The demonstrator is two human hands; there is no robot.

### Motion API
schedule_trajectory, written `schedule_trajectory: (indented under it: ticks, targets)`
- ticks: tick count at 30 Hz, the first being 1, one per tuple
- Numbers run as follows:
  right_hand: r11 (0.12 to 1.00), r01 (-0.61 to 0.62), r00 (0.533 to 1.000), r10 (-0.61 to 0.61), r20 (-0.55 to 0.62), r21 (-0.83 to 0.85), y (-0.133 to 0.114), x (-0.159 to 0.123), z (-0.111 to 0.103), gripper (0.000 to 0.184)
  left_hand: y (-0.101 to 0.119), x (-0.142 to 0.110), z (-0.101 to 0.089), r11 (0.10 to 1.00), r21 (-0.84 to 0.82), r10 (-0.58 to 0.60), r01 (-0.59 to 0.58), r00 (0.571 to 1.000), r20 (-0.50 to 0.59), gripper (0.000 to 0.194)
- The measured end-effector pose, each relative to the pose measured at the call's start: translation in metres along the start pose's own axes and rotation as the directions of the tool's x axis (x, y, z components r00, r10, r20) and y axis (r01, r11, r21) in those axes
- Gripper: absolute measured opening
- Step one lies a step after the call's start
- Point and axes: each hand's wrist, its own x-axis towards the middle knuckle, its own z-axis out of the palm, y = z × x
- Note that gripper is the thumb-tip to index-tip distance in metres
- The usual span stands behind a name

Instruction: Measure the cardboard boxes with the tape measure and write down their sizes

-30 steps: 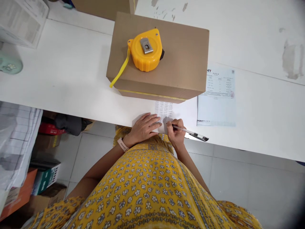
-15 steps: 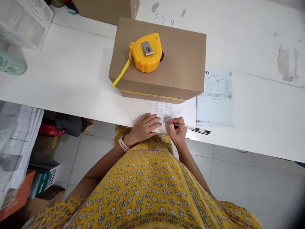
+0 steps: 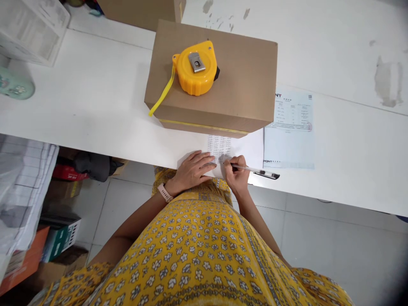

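Note:
My right hand [image 3: 236, 174] grips a clear-barrelled pen [image 3: 255, 170] with a black end, its tip at a sheet of paper [image 3: 219, 146] covered in handwritten columns. Flat on the sheet's left edge lies my left hand [image 3: 194, 171], fingers stretched out. The far part of the paper is hidden behind a brown cardboard box [image 3: 245, 80]. On top of that box rests a yellow tape measure [image 3: 197, 78] with a metal clip and a yellow wrist strap [image 3: 163, 97].
A pale blue printed form [image 3: 290, 146] lies right of the box on the white table [image 3: 344, 148]. Another carton [image 3: 140, 12] stands behind. At the far left are a green bottle [image 3: 15, 85] and a white box [image 3: 35, 29]. Several boxes sit below the table.
The pen's rear end has shifted very slightly left as the right hand moves a little. The left hand stays in place, and the camera view has shifted slightly.

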Motion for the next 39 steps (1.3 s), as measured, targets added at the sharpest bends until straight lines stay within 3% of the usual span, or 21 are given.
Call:
schedule_trajectory:
  ticks: [39]
  targets:
    - [1.0, -0.004, 1.0, 0.004, -0.025, -0.005, 0.0003, -0.0016, -0.0003, 0.024, -0.0006, -0.0005, 0.0007, 1.0, -0.003, 0.005, -0.005, 1.0, -0.012, 0.037]
